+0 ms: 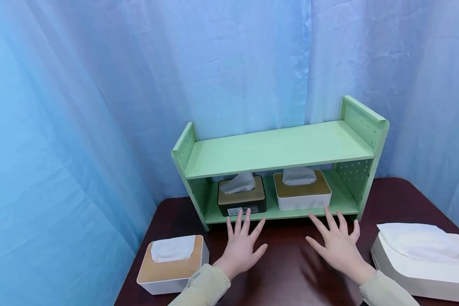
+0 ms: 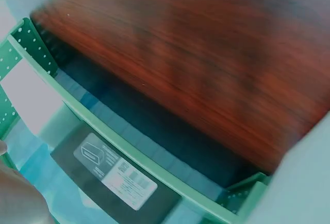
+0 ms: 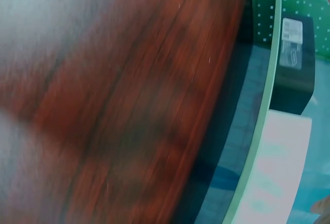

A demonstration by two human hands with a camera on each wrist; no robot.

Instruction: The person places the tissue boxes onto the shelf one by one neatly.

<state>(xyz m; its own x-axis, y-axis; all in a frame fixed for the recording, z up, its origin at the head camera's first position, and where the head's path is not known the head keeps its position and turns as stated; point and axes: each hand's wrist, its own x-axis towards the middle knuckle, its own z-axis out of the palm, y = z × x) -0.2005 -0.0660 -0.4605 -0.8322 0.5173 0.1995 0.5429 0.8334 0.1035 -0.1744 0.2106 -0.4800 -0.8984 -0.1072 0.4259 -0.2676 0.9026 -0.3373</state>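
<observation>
My left hand [image 1: 240, 250] is held over the table with its fingers spread, in front of a black tissue box [image 1: 242, 196] with a tan lid. Likewise spread and holding nothing, my right hand [image 1: 338, 246] is nearest to a white tissue box [image 1: 303, 190] with a wooden lid. Both boxes sit side by side on the lower level of a green shelf [image 1: 279, 148], each with a tissue sticking out. In the left wrist view, a printed label [image 2: 116, 171] shows on the black box's front. A bit of the right hand [image 3: 322, 213] enters the right wrist view.
Another wooden-lidded tissue box [image 1: 172, 264] stands at the table's left. A larger white tissue box [image 1: 424, 259] is at the right edge. The dark reddish table [image 1: 279, 263] carries everything, and blue curtains [image 1: 233, 63] hang behind the shelf.
</observation>
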